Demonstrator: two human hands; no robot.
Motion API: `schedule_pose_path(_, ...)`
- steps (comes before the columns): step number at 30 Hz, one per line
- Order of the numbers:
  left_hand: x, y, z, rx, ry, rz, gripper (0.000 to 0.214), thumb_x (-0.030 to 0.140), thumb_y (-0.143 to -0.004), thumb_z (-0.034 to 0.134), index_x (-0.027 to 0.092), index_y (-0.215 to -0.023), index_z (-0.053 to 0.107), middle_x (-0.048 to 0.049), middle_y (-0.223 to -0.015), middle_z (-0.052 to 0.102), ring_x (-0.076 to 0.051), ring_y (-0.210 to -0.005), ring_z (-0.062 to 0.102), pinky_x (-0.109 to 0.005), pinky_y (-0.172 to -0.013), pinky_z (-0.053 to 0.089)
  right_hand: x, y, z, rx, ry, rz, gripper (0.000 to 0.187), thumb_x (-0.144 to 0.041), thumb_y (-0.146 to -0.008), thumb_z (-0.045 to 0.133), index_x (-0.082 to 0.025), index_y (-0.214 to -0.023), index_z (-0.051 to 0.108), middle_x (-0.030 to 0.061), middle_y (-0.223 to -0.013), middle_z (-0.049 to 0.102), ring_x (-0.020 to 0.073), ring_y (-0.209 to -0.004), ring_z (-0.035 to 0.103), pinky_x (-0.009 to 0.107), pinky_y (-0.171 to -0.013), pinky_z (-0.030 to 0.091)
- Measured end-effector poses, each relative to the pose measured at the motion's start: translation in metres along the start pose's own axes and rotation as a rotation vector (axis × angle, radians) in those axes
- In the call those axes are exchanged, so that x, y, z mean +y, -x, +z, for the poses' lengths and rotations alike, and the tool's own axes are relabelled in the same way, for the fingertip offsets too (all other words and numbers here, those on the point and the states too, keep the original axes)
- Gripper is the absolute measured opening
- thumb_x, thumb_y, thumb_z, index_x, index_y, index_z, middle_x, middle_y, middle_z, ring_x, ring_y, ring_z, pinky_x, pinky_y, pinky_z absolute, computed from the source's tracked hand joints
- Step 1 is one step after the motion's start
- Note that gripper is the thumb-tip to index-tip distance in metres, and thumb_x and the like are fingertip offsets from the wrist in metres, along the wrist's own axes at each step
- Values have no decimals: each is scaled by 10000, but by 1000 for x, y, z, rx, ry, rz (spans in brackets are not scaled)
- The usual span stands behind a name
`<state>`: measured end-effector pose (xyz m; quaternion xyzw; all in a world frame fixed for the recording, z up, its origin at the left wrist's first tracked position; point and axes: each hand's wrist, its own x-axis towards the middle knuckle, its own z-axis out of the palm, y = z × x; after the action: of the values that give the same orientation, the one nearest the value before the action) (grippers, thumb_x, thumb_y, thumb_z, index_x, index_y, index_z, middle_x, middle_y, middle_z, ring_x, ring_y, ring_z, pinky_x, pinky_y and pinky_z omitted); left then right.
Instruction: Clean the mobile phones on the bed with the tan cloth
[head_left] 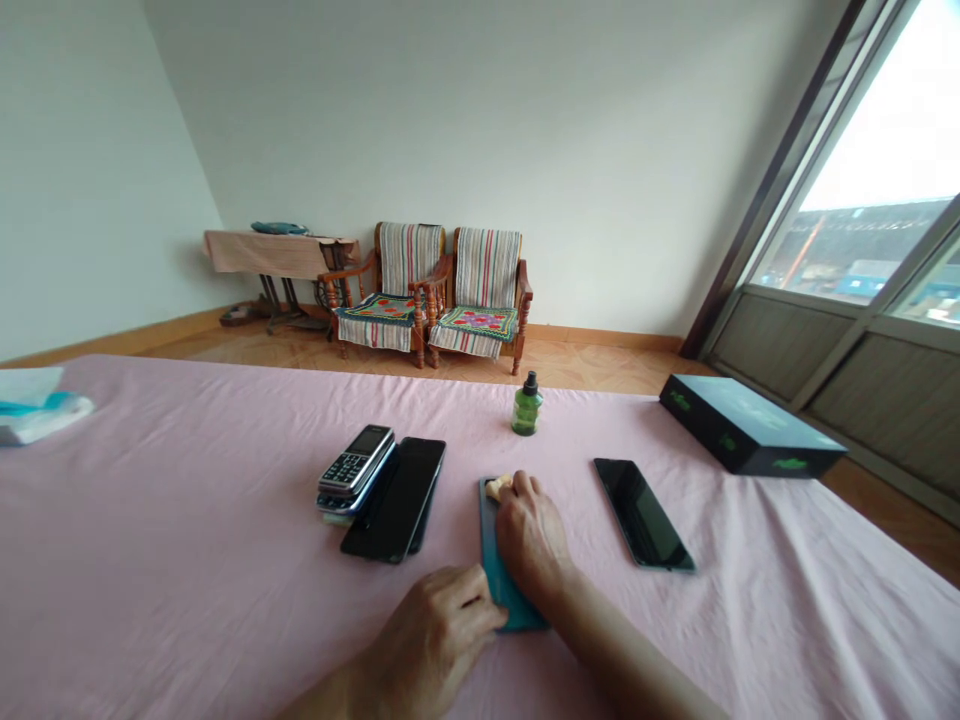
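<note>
A smartphone with a glossy teal-blue back (491,560) lies face down on the pink cloth in front of me. My left hand (442,625) grips its lower left edge, thumb and fingers closed at the near end. Across the upper part of the phone reaches my right hand (534,535), fingers curled down on a small crumpled cream wiping cloth (498,487). This cloth touches the phone's far end, and much of it is hidden under the fingers. My right wrist and forearm cover the phone's right side.
Left of the phone lie black smartphones (397,500) beside a stack topped by a keypad phone (358,460). Another black smartphone (645,513) lies right. Behind stand a green spray bottle (526,405) and a black box (750,425). A tissue pack (45,415) is far left.
</note>
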<state>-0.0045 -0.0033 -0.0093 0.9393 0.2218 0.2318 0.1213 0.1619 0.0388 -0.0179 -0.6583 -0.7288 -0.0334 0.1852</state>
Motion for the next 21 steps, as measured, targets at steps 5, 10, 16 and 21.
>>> schedule_pose_path(5, -2, 0, 2, 6, 40, -25, 191, 35, -883, 518, 195, -875, 622, -7, -843, 600, -144, -767, 584, -217, -681, 465, -2, 5, -1, 6, -28, -60, 228, -22, -858, 460, -176, -910, 621, 84, -955, 586, 218, -902, 527, 299, -740, 435)
schedule_pose_path(10, -3, 1, 5, 25, 74, -50, 202, 30, -870, 522, 200, -873, 631, -8, -854, 607, -150, -790, 592, -216, -692, 474, -7, 6, 0, 2, -80, -143, 179, -71, -877, 475, -176, -936, 608, 73, -958, 577, 214, -904, 509, 301, -737, 437)
schedule_pose_path(16, -2, 0, 4, 54, 65, -15, 226, 59, -914, 460, 197, -849, 626, -14, -826, 607, -148, -753, 590, -215, -653, 470, -9, 15, -5, 1, -151, -228, 186, -120, -891, 504, -213, -993, 629, 55, -933, 550, 206, -881, 492, 304, -748, 430)
schedule_pose_path(21, -4, 3, 4, 93, 34, 49, 221, 88, -934, 460, 189, -790, 593, -20, -828, 617, -157, -778, 599, -238, -707, 486, -5, 34, -7, -2, -261, -273, 149, -149, -897, 541, -228, -975, 641, 46, -900, 532, 189, -852, 482, 296, -743, 426)
